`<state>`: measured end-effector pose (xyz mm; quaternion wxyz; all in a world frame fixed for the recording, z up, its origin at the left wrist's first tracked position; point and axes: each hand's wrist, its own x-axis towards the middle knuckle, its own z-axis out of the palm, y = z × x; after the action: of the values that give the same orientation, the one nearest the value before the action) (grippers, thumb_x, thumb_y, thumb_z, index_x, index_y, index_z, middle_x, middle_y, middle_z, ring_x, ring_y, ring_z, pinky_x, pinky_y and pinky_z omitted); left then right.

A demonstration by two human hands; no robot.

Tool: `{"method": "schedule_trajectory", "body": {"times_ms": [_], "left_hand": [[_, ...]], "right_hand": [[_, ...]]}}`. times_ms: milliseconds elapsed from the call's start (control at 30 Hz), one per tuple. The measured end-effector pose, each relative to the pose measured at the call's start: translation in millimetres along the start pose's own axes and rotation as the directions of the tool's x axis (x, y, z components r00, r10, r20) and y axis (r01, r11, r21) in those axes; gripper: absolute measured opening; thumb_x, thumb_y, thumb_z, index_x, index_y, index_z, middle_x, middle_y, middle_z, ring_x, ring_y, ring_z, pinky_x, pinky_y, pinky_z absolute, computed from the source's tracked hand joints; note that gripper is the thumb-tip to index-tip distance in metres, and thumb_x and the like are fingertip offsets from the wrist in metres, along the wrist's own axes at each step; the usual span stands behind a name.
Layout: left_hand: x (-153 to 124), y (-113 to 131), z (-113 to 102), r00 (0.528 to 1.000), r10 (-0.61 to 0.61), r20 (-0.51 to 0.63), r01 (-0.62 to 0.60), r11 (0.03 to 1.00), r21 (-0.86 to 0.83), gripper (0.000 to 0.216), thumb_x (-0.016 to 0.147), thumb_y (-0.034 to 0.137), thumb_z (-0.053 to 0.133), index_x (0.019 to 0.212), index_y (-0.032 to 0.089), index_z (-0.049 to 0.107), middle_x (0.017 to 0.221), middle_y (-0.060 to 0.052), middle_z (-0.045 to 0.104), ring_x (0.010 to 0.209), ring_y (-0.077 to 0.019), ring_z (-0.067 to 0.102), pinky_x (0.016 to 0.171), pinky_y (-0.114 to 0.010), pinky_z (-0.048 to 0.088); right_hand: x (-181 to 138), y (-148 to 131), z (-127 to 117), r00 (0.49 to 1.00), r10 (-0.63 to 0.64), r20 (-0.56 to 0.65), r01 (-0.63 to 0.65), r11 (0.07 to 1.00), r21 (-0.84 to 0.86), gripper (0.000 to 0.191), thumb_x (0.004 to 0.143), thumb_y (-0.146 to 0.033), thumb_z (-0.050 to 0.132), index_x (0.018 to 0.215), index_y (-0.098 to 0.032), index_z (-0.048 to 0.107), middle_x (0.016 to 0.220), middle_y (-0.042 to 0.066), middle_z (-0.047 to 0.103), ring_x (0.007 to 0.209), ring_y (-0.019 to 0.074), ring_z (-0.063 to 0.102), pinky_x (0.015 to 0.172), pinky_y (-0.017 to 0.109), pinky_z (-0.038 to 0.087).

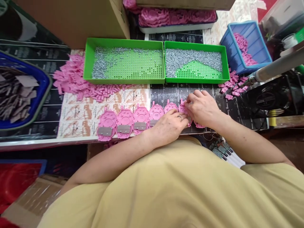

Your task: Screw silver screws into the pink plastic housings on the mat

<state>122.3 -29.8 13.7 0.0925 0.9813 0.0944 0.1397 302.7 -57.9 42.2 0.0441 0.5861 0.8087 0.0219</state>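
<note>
Pink plastic casings (125, 117) stand side by side in a row along the table's front edge. Grey rectangular plates (105, 131) lie across the lower part of those at the left. My left hand (169, 126), with a ring on one finger, reaches over the row, its bent fingers closed against a pink casing (183, 109) near the right end. At that casing's upper end, my right hand (203, 107) is closed in a pinch; what lies between its fingertips is hidden. Another casing (199, 125) shows partly below my right hand.
Two green trays (124, 80) of small metal screws stand behind the row. Loose pink pieces (71, 76) are heaped at the left. A blue bin (249, 41) and a metal-tubed tool (273, 68) are at the right. A blue basket (45, 95) holds grey plates.
</note>
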Motion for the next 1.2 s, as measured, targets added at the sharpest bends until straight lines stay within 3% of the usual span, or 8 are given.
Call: {"method": "schedule_trajectory", "body": {"times_ms": [167, 333, 433, 567, 767, 933, 1067, 1200], "left_hand": [[2, -2, -5, 1.0, 0.014, -0.006, -0.015, 0.998, -0.056, 0.026, 0.104, 0.019, 0.044, 0.094, 0.013, 0.067, 0.113, -0.009, 0.074, 0.101, -0.0205, 0.07, 0.094, -0.038, 0.049], [-1, -6, -9, 0.987, -0.027, -0.157, 0.015, 0.997, -0.076, 0.028, 0.103, 0.019, 0.042, 0.097, 0.013, 0.069, 0.11, -0.01, 0.076, 0.098, -0.0203, 0.071, 0.091, -0.036, 0.053], [-5, -7, -11, 0.976, -0.129, -0.177, 0.106, 0.986, -0.13, 0.03, 0.103, 0.021, 0.042, 0.107, 0.012, 0.07, 0.091, -0.008, 0.076, 0.084, -0.0189, 0.071, 0.079, -0.031, 0.055], [-7, -4, -16, 0.937, -0.329, -0.115, 0.243, 0.853, -0.461, 0.038, 0.101, 0.022, 0.044, 0.133, 0.012, 0.063, 0.088, -0.005, 0.075, 0.078, -0.0143, 0.069, 0.074, -0.025, 0.052], [-1, 3, -29, 0.847, -0.47, 0.248, 0.378, 0.206, -0.902, 0.03, 0.099, 0.025, 0.051, 0.121, 0.012, 0.068, 0.061, 0.005, 0.058, 0.051, -0.0058, 0.054, 0.049, -0.016, 0.041], [-8, 5, -31, 0.791, -0.522, 0.32, 0.327, -0.082, -0.941, 0.014, 0.097, 0.024, 0.06, 0.095, 0.012, 0.066, 0.063, 0.006, 0.057, 0.048, -0.0017, 0.051, 0.047, -0.012, 0.039], [-19, 4, -27, 0.741, -0.59, 0.321, 0.26, -0.189, -0.947, 0.01, 0.094, 0.023, 0.064, 0.093, 0.013, 0.062, 0.062, 0.007, 0.057, 0.047, -0.0012, 0.05, 0.045, -0.011, 0.04], [-31, 5, -25, 0.78, -0.515, 0.356, 0.252, -0.263, -0.931, 0.026, 0.09, 0.039, 0.07, 0.092, 0.014, 0.061, 0.065, 0.006, 0.06, 0.044, -0.0017, 0.049, 0.038, -0.012, 0.033]], "right_hand": [[-35, 31, 2, 0.945, 0.311, -0.1, -0.313, 0.95, -0.004, 0.042, 0.101, -0.03, 0.035, 0.127, -0.02, 0.067, 0.119, 0.012, 0.069, 0.099, 0.021, 0.058, 0.071, 0.031, 0.04], [-70, 75, 19, 0.748, 0.659, -0.071, -0.663, 0.747, -0.047, 0.037, 0.093, -0.023, 0.046, 0.123, -0.016, 0.067, 0.115, 0.018, 0.068, 0.099, 0.028, 0.061, 0.069, 0.034, 0.045], [-74, 80, 24, 0.729, 0.68, -0.079, -0.679, 0.733, 0.041, 0.035, 0.092, -0.021, 0.047, 0.117, -0.014, 0.07, 0.108, 0.018, 0.07, 0.097, 0.0273, 0.064, 0.072, 0.037, 0.051], [-67, 51, 16, 0.775, 0.54, -0.329, -0.27, 0.752, 0.601, 0.028, 0.089, -0.031, 0.064, 0.115, -0.022, 0.07, 0.102, 0.008, 0.073, 0.078, 0.0159, 0.069, 0.072, 0.032, 0.059], [-45, -10, 13, 0.691, 0.396, -0.605, 0.398, 0.489, 0.776, 0.021, 0.082, -0.013, 0.072, 0.099, -0.025, 0.07, 0.099, 0.001, 0.077, 0.096, 0.0167, 0.075, 0.087, 0.032, 0.064], [-35, -26, 29, 0.693, 0.341, -0.635, 0.449, 0.485, 0.75, 0.031, 0.08, -0.005, 0.071, 0.103, -0.025, 0.068, 0.102, 0.001, 0.077, 0.101, 0.0188, 0.074, 0.092, 0.035, 0.064], [-34, -32, 28, 0.654, 0.198, -0.73, 0.406, 0.722, 0.56, 0.034, 0.078, -0.005, 0.073, 0.105, -0.024, 0.068, 0.104, 0.004, 0.077, 0.097, 0.0191, 0.075, 0.082, 0.03, 0.064], [-33, -42, 17, 0.572, -0.003, -0.82, 0.296, 0.933, 0.203, 0.024, 0.081, -0.012, 0.073, 0.101, -0.025, 0.068, 0.1, 0.004, 0.077, 0.085, 0.0165, 0.075, 0.072, 0.027, 0.063]]}}
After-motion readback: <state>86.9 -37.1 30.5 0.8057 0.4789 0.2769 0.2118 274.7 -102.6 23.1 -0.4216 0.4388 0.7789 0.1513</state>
